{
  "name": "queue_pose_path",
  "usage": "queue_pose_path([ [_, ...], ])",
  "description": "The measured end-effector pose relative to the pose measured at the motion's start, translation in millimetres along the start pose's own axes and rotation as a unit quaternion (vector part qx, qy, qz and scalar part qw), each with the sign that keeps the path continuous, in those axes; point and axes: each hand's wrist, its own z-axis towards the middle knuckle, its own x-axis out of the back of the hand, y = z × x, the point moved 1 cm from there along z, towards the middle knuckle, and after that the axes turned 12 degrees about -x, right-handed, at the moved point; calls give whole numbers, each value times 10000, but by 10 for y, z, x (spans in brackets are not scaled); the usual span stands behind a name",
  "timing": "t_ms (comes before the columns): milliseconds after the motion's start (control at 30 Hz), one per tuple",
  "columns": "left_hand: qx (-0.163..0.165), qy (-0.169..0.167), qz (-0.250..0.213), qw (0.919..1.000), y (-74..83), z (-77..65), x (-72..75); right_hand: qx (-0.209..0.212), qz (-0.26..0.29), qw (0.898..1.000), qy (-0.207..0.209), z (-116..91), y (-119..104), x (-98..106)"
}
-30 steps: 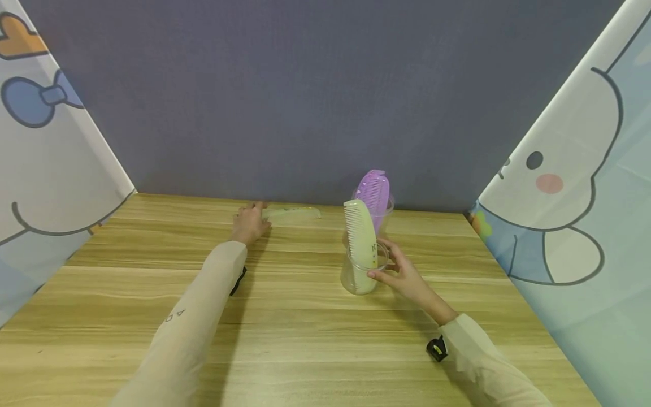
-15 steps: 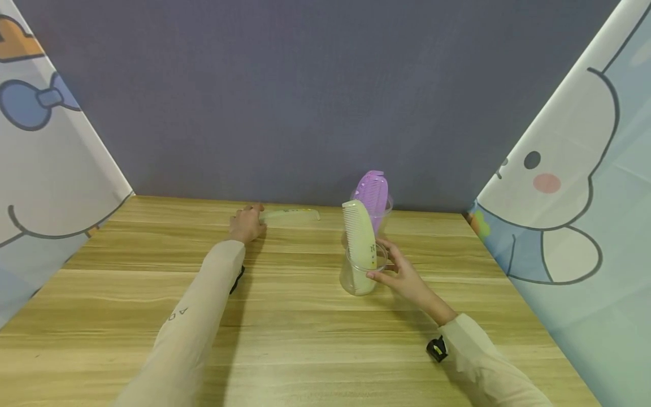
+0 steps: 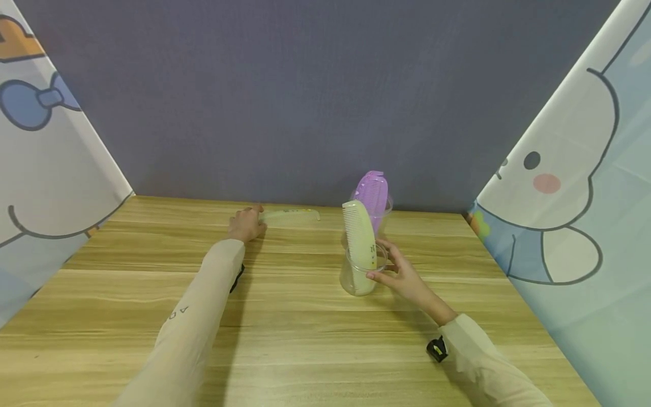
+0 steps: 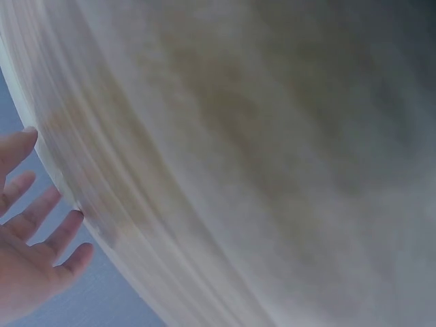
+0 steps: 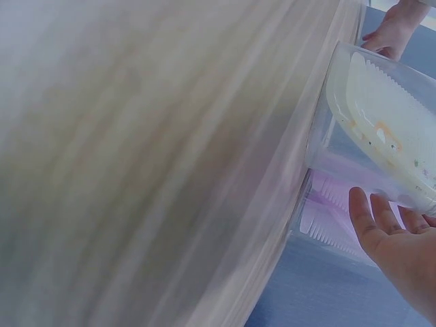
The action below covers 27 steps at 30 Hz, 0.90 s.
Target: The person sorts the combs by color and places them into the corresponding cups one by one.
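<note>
In the head view my left hand (image 3: 246, 224) rests at the left end of a pale green comb (image 3: 290, 215) lying at the table's back; its fingers partly hide that end. Loosely spread fingers show in the left wrist view, where no comb is visible. My right hand (image 3: 404, 276) grips the rim of a clear plastic cup (image 3: 351, 280), thumb in front and fingers around the right side. Upright in this cup leans a pale green comb (image 3: 360, 234), teeth to the left. The right wrist view shows a doubled comb outline through the wall; I cannot tell whether there are two.
Behind the held cup stands another clear cup (image 3: 389, 204) with purple combs (image 3: 373, 192) in it, close to the grey back panel (image 3: 244, 102). Printed cartoon sheets (image 3: 559, 226) flank the wooden table (image 3: 295, 350) on both sides.
My left hand has shifted very slightly left against the lying comb, and the head view has moved a little. The right hand and both cups keep their places.
</note>
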Motion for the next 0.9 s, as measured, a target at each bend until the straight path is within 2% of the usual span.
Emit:
queue_pose_path([
  [533, 8, -44, -313, 9995, 5, 4, 12, 22, -48, 10000, 18, 19, 54, 3],
  [767, -223, 11, -541, 9983, -42, 7, 29, 238, -206, 9993, 196, 23, 79, -1],
  [900, -364, 105, -700, 9968, -85, 24, 15, -14, -54, 9999, 107, 17, 70, 1],
])
